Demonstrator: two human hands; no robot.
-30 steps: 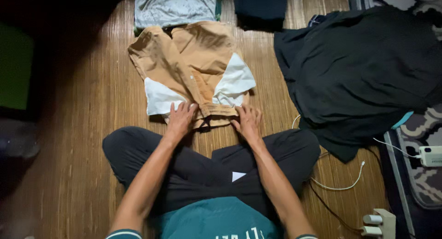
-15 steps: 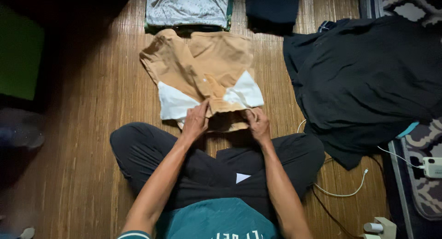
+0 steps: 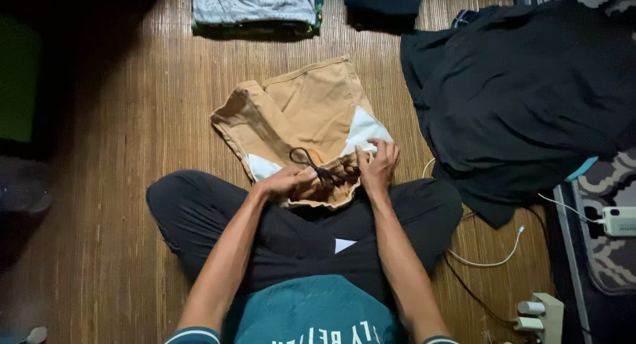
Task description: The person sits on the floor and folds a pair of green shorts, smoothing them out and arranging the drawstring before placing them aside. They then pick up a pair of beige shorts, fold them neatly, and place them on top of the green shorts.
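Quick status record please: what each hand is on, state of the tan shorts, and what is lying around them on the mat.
left hand: on the waistband of the tan shorts, by the dark drawstring
right hand: pinching the waistband at its right end
shorts: lying inside out on the woven mat, white pocket linings showing, waistband toward the person
far side: folded pale garment and folded dark garment
right side: loose black garment, white cable, power strip
posture: seated cross-legged
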